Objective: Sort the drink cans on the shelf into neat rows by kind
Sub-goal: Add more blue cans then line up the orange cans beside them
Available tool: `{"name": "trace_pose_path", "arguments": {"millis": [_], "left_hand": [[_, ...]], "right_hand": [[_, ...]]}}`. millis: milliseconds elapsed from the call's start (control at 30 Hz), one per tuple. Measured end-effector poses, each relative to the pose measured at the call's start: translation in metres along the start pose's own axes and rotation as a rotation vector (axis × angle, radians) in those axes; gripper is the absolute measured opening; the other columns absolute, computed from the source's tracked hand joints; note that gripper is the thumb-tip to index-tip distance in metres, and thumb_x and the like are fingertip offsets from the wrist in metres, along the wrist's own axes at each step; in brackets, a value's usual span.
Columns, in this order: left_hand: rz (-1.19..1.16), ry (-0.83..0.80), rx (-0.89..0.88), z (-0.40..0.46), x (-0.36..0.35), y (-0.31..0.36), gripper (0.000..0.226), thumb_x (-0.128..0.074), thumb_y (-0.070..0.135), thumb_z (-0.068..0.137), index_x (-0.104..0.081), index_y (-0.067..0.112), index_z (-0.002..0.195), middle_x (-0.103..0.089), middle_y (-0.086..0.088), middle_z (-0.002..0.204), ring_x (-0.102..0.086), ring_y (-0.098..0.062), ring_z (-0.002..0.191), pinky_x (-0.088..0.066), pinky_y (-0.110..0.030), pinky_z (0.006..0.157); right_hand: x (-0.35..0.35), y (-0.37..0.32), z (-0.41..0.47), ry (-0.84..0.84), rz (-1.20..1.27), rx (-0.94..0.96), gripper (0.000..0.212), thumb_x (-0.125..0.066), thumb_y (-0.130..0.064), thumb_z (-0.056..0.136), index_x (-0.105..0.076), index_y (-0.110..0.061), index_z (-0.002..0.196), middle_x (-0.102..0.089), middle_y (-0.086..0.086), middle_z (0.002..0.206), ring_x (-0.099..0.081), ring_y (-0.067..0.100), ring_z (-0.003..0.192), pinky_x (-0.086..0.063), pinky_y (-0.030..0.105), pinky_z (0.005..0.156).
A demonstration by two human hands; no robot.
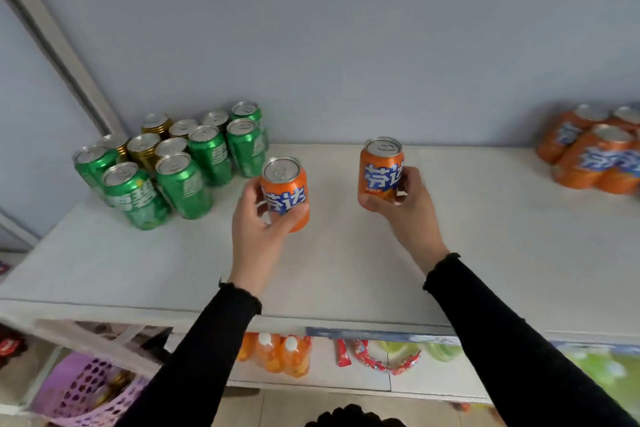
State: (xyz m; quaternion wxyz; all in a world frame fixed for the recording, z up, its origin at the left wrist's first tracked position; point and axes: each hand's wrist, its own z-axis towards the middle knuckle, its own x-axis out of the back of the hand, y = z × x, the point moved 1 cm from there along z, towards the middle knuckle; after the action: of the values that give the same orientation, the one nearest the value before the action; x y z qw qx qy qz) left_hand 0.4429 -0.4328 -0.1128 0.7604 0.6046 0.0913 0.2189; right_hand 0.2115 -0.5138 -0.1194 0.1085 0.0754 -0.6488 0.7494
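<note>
Our left hand (256,215) grips one orange aluminium drink can (285,196); our right hand (398,199) grips a second orange can (380,166). Bare white shelf (346,270) lies between and before them. Left of the left hand stand green and gold cans (180,163), about twelve, partly hidden. Far right, the orange can cluster (588,156) is cut off.

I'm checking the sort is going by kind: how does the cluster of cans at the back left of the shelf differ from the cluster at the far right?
The left cluster of cans is mixed, mostly green with a few gold ones; the right cluster of orange cans is one kind. The left cluster is larger and fully in view; the right cluster is cut by the frame edge. Both stand upright on the white shelf against the wall.
</note>
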Motion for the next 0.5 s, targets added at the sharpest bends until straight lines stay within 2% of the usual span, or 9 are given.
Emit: {"name": "trace_pose_path", "arguments": {"millis": [67,133,300,400,500], "left_hand": [[-0.017,-0.088,-0.012,-0.002,-0.058,0.012,0.058,-0.089,0.022,0.074,-0.057,0.038,0.12,-0.068,0.025,0.11,-0.066,0.001,0.1,-0.051,-0.02,0.087],[-0.035,-0.171,-0.023,-0.006,-0.116,0.021,0.056,-0.087,0.016,0.076,-0.056,0.042,0.114,-0.068,0.029,0.105,-0.065,0.006,0.095,-0.05,-0.014,0.082],[-0.073,-0.319,-0.042,-0.028,-0.26,0.045,0.059,-0.089,0.018,0.074,-0.056,0.034,0.12,-0.064,0.009,0.121,-0.063,0.0,0.106,-0.052,-0.02,0.087],[-0.075,-0.364,-0.046,-0.046,-0.34,0.059,0.058,-0.089,0.024,0.07,-0.055,0.041,0.115,-0.061,0.006,0.123,-0.062,-0.005,0.109,-0.051,-0.02,0.086],[-0.096,-0.388,0.001,-0.061,-0.405,0.068,0.059,-0.09,0.019,0.072,-0.057,0.031,0.12,-0.063,0.005,0.124,-0.063,-0.002,0.106,-0.052,-0.019,0.087]], "right_hand": [[0.049,0.007,0.0,0.069,-0.015,-0.01,0.06,-0.089,-0.023,0.071,-0.055,-0.02,0.12,-0.066,-0.01,0.105,-0.061,-0.012,0.08,-0.046,0.006,0.066],[0.102,0.018,0.001,0.136,-0.031,-0.015,0.058,-0.088,-0.02,0.072,-0.055,-0.018,0.119,-0.066,-0.012,0.102,-0.06,-0.014,0.078,-0.045,0.005,0.065],[0.231,0.054,0.006,0.255,-0.097,-0.036,0.059,-0.088,-0.021,0.073,-0.054,-0.02,0.121,-0.066,-0.012,0.105,-0.059,-0.016,0.081,-0.044,0.003,0.066],[0.297,0.073,0.012,0.28,-0.101,-0.049,0.065,-0.087,-0.02,0.075,-0.053,-0.019,0.13,-0.065,-0.008,0.115,-0.058,-0.017,0.086,-0.044,0.001,0.068],[0.347,0.092,0.018,0.284,-0.118,-0.067,0.062,-0.085,-0.021,0.077,-0.051,-0.02,0.129,-0.064,-0.012,0.113,-0.059,-0.019,0.087,-0.044,0.001,0.068]]}}
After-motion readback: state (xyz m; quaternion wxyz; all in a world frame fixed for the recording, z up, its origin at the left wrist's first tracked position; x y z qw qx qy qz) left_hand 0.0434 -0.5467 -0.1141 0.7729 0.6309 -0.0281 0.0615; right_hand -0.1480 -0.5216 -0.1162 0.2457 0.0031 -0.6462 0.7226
